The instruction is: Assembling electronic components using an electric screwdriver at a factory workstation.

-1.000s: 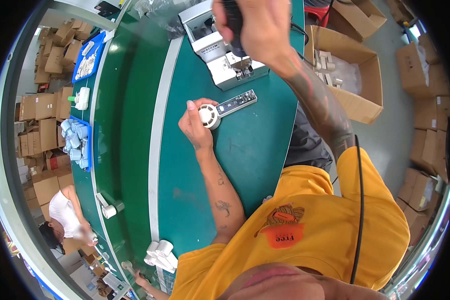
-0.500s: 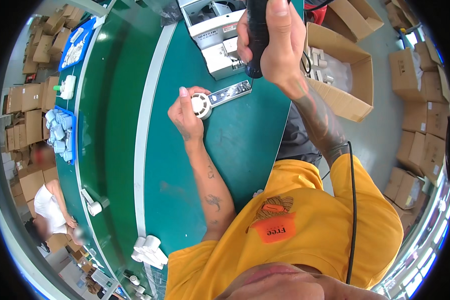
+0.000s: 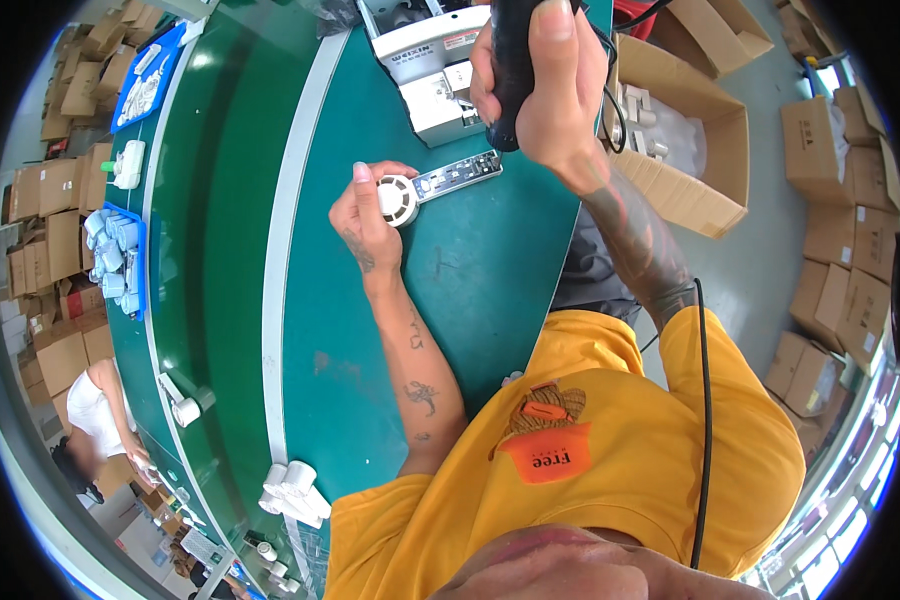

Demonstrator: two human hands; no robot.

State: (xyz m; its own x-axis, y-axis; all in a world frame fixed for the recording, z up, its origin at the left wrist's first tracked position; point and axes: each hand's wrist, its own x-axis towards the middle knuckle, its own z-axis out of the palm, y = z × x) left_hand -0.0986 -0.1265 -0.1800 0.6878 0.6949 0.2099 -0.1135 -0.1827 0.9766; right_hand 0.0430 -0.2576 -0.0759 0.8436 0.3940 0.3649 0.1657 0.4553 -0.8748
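My left hand point(image 3: 368, 215) is closed on the round end of a white device point(image 3: 398, 202), thumb along its slotted face. From that end a long narrow handle stretches to the right, with a strip of circuit board point(image 3: 460, 177) exposed in it. Above, my right hand point(image 3: 550, 95) wraps round a black power screwdriver point(image 3: 513, 90), held upright. Its lower end hangs over the far tip of the circuit board. Whether the bit touches the board cannot be made out.
Beyond my hands stands a white metal machine point(image 3: 440, 90). An open cardboard box point(image 3: 715, 170) with white parts is at the right. White parts point(image 3: 295, 492) lie at the near left of the green bench point(image 3: 450, 300). Across a green belt point(image 3: 210, 250), a co-worker point(image 3: 105, 415) works beside blue trays.
The white device and my left hand sit slightly farther up and left in view. The screwdriver stays over the board's end, and both grips are unchanged.
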